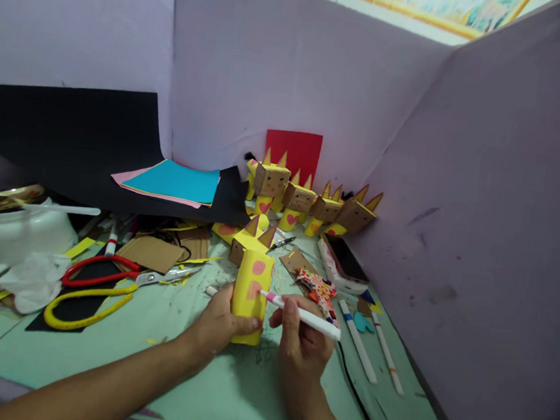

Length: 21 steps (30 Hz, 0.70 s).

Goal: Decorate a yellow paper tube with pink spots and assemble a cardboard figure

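My left hand grips a yellow paper tube upright from its left side, thumb across the front. Pink-orange spots mark the tube's surface. In my right hand is a white marker with a pink end, its tip at the lower spot. Just behind the tube lies a cardboard box head with pointed ears; whether it is joined to the tube I cannot tell. The fingertips of my left hand are partly hidden behind the tube.
Scissors with red and yellow handles lie left, near a white cup. Several box-headed yellow figures stand at the back. Capped markers and a phone lie right. Coloured paper rests on black sheets.
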### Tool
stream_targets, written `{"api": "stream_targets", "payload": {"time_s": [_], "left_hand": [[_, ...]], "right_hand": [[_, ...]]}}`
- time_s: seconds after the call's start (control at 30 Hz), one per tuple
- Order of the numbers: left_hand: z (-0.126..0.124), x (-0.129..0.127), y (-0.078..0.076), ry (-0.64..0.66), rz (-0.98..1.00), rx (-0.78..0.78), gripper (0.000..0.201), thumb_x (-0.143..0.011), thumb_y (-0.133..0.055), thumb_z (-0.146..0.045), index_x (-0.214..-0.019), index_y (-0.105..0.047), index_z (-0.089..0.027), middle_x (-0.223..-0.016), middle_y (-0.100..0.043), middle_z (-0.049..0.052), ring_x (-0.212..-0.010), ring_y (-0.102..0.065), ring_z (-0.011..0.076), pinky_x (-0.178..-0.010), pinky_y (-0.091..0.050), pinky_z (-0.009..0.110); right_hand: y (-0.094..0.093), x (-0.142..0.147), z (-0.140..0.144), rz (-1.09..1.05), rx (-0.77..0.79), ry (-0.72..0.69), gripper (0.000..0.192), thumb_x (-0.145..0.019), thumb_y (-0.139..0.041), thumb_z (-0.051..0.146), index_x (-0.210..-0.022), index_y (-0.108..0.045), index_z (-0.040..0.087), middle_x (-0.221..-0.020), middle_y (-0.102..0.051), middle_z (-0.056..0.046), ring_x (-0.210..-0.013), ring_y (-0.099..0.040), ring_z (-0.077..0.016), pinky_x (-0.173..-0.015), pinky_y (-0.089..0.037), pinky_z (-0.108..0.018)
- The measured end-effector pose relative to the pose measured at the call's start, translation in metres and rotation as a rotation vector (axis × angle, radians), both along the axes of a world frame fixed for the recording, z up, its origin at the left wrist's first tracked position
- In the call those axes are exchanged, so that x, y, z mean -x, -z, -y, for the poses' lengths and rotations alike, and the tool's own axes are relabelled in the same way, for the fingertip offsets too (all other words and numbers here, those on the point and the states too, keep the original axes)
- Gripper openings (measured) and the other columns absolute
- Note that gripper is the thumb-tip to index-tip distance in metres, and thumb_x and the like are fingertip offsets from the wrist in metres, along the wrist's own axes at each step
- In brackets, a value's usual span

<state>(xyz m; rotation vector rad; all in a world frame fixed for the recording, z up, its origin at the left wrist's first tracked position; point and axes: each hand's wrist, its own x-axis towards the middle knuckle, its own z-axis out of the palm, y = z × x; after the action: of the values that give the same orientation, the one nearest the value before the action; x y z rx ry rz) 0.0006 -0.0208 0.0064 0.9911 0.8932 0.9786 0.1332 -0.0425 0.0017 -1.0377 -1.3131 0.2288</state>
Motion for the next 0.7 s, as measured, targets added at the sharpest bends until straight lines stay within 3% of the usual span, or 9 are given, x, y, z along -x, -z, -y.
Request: {"api": "stream_targets", "payload": {"time_s": [0.33,0.57,0.7], "left_hand": [[0.0002,0.0003,-0.0021,0.012,-0.010,-0.043,0.052,-0.054,-0.080,-0.024,-0.100,-0.059,-0.014,-0.084,-0.069,0.004,-0.075,-0.062,0.0195,-0.063,-0.049,0.027],[-0.0010,-0.0004,0.0020,0.001,0.015,-0.040,0.054,-0.050,-0.081,-0.025,-0.098,-0.059,-0.014,-0.080,-0.069,0.003,-0.071,-0.061,0.0185,-0.061,-0.048,0.027],[-0.0007,0.0003,0.0010,0.011,-0.004,-0.049,0.051,-0.054,-0.080,-0.024,-0.099,-0.060,-0.015,-0.085,-0.070,0.004,-0.077,-0.062,0.0196,-0.065,-0.050,0.027]], "right_hand": [[0.0036,0.0024,-0.0031,-0.027,0.037,-0.057,0.020,-0.092,-0.051,0.027,-0.081,-0.064,0.019,-0.066,-0.066,0.000,-0.060,-0.064,-0.0139,-0.055,-0.050,-0.024],[0.0016,-0.0002,-0.0021,-0.012,0.017,-0.023,0.018,-0.092,-0.050,0.027,-0.084,-0.064,0.019,-0.062,-0.064,0.001,-0.057,-0.062,-0.0129,-0.055,-0.048,-0.024],[0.0027,0.0006,-0.0025,-0.016,0.038,-0.070,0.021,-0.093,-0.050,0.028,-0.080,-0.064,0.018,-0.064,-0.064,0.000,-0.058,-0.062,-0.0131,-0.053,-0.048,-0.023]]}}
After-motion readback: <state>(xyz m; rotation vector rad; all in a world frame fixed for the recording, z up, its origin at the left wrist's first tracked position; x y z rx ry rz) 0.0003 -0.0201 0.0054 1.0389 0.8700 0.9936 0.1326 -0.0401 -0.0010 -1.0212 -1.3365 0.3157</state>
